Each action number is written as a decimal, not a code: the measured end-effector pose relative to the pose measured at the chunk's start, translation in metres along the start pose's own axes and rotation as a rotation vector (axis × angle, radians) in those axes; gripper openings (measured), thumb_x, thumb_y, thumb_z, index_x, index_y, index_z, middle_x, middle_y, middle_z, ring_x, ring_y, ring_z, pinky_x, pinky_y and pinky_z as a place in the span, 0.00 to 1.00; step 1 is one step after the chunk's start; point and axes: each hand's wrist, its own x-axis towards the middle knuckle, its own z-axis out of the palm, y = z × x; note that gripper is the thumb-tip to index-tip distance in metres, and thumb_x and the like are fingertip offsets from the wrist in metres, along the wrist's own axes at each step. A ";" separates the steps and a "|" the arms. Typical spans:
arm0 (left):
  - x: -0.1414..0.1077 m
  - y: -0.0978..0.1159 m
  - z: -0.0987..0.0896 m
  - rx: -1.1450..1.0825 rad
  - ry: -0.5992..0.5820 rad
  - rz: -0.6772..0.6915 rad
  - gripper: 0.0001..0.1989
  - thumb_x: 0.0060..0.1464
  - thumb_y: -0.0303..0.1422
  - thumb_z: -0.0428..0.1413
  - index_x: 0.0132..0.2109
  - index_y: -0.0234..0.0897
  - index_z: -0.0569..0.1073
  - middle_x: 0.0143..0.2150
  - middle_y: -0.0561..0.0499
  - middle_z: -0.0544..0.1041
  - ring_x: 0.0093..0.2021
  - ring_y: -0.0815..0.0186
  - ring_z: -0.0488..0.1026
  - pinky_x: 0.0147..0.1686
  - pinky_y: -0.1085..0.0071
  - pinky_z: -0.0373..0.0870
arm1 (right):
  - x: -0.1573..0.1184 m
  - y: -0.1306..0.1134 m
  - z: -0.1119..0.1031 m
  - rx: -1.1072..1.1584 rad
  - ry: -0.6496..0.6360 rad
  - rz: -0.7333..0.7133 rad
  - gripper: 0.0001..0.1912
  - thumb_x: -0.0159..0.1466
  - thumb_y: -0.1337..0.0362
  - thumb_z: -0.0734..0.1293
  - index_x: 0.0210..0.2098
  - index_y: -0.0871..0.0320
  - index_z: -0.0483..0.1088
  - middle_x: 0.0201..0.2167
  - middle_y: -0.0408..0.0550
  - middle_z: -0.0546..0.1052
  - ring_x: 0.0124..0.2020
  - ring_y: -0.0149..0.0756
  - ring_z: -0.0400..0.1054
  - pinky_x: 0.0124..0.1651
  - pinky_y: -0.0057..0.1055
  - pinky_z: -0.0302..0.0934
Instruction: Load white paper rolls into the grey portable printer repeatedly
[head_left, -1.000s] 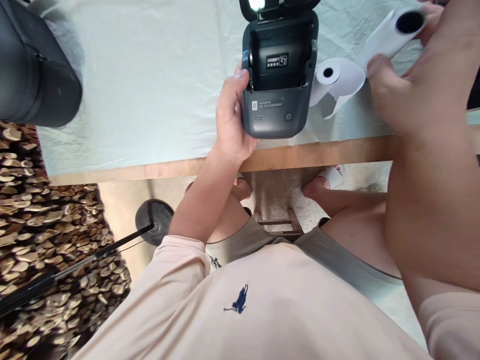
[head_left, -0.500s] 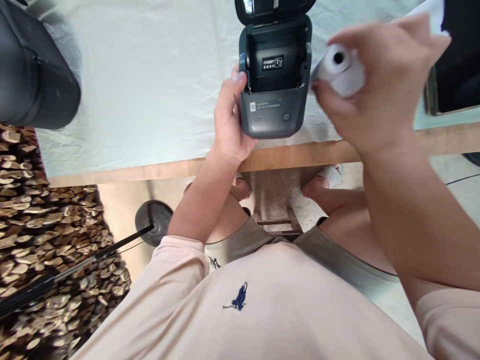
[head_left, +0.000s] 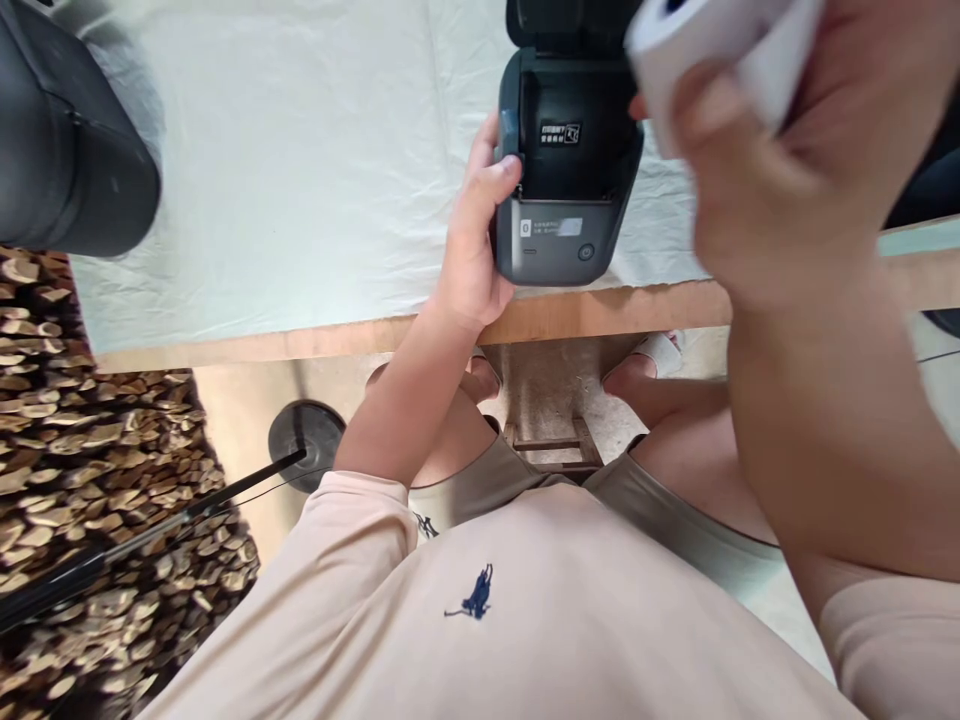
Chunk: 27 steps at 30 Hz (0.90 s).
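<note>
A small dark grey label printer [head_left: 555,235] has its lid [head_left: 566,25] swung up, and its bay shows a small printed sticker inside. My left hand [head_left: 476,230] grips the printer's left side, thumb on the rim. A white paper roll [head_left: 675,60] is pinched in my right hand [head_left: 810,170], raised close to the camera at the printer's upper right. The roll's core hole faces the top of the view, partly cut off, and a strip of its paper hangs loose by the palm.
The table [head_left: 300,180] bears a pale cloth, with a bare wooden front edge [head_left: 337,340]. A dark case [head_left: 75,140] stands at the far left. Behind my right wrist a dark flat object [head_left: 930,190] is partly hidden. Stacked firewood [head_left: 112,480] and a black stand base [head_left: 304,440] lie to the lower left.
My right hand has lifted the paper roll up, nearer the camera, and now overlaps the printer's right edge. The printer has shifted slightly right and turned a little in my left hand.
</note>
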 end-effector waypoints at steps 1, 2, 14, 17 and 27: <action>0.000 0.001 0.003 0.028 0.012 0.003 0.15 0.47 0.33 0.41 0.43 0.47 0.61 0.42 0.60 0.68 0.51 0.69 0.59 0.43 0.74 0.64 | 0.000 -0.003 0.003 -0.152 -0.024 -0.067 0.22 0.53 0.56 0.50 0.47 0.55 0.50 0.42 0.37 0.58 0.43 0.17 0.57 0.47 0.20 0.55; -0.001 0.001 0.005 0.063 0.029 0.007 0.15 0.48 0.32 0.41 0.45 0.46 0.61 0.42 0.59 0.68 0.52 0.69 0.59 0.44 0.74 0.64 | 0.000 -0.005 0.006 -0.282 -0.052 -0.105 0.22 0.53 0.55 0.51 0.46 0.55 0.52 0.41 0.37 0.58 0.43 0.19 0.57 0.50 0.24 0.53; -0.002 0.001 0.005 0.099 -0.023 0.058 0.11 0.48 0.32 0.40 0.37 0.38 0.63 0.39 0.56 0.67 0.48 0.69 0.63 0.40 0.76 0.65 | -0.001 0.002 0.013 -0.556 -0.020 -0.097 0.18 0.55 0.51 0.47 0.38 0.46 0.60 0.38 0.34 0.60 0.47 0.22 0.52 0.52 0.34 0.51; -0.002 0.001 0.005 0.015 -0.074 0.019 0.13 0.50 0.35 0.37 0.34 0.36 0.63 0.31 0.52 0.68 0.47 0.67 0.64 0.35 0.76 0.65 | -0.004 0.005 0.013 -0.532 -0.054 -0.176 0.15 0.54 0.53 0.50 0.35 0.47 0.61 0.33 0.31 0.63 0.46 0.20 0.53 0.53 0.37 0.50; -0.005 -0.003 -0.001 0.135 -0.033 -0.027 0.19 0.43 0.24 0.47 0.44 0.47 0.59 0.32 0.57 0.66 0.30 0.76 0.66 0.28 0.79 0.63 | -0.006 0.014 0.012 -0.273 0.171 -0.129 0.17 0.55 0.57 0.49 0.38 0.57 0.58 0.36 0.37 0.61 0.39 0.11 0.55 0.43 0.18 0.54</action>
